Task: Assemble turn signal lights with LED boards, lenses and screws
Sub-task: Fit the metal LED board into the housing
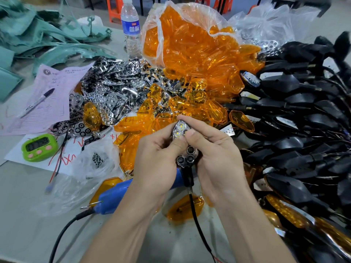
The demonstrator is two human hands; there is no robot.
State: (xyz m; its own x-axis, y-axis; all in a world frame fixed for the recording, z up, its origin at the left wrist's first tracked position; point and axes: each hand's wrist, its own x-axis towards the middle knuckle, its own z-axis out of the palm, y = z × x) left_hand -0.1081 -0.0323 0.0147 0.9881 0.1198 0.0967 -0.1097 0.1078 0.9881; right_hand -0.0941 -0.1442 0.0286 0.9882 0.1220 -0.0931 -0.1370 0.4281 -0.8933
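1. In the centre of the frame, the left hand (157, 149) and right hand (214, 154) are both gripping the turn signal light (187, 156). Their thumbs are pressing on its chrome reflector (180, 128), probably seating it over the LED board
2. The light's face is pointing up toward the camera, likely for checking, and its black wire (197, 221) is trailing toward the lower edge
3. Loose orange lenses (199, 109) are lying just beyond the fingertips, the blue corded tool (117, 196) is waiting below the left wrist, and the bag of screws (97, 160) is sitting at centre left, all apparently within reach
4. Black housings (303, 111) are crowding the right side, so the bare table (28, 215) at lower left is offering the freest room
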